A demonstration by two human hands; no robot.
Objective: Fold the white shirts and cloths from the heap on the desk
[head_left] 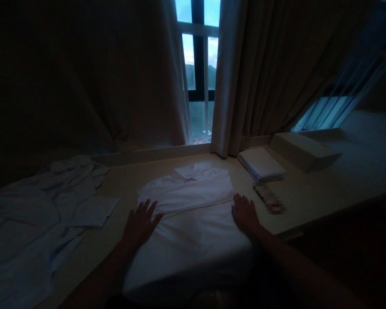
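Note:
A white collared shirt (193,231) lies spread on the pale window ledge, its collar toward the window and its lower end hanging toward me over the near edge. A sleeve is folded across its upper part, below the collar. My left hand (141,221) lies on the shirt's left side with its fingers spread, the thumb by the end of the folded sleeve. On the right side, my right hand (245,213) rests flat at the shirt's edge, fingers stretched toward the window. Neither hand grips any cloth that I can see.
Crumpled white clothes (28,223) cover the ledge (112,189) at the left. At the right stand a stack of folded white cloth (262,163), a pale box (305,150) and a small blurred-out item (270,199). Dark curtains (141,77) flank the window (199,77). The room is dim.

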